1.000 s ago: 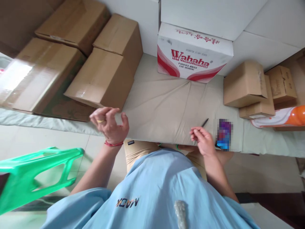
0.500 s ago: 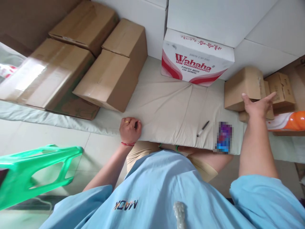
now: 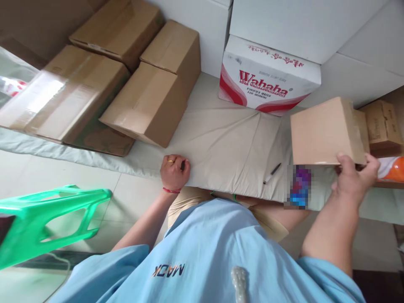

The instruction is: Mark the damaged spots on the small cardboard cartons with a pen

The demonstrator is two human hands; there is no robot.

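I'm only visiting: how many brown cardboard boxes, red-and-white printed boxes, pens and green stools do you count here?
Brown cardboard boxes: 6 in plain view, counting the held box in the right hand
Red-and-white Wahaha box: 1
Black pen: 1
Green stool: 1
Total: 9
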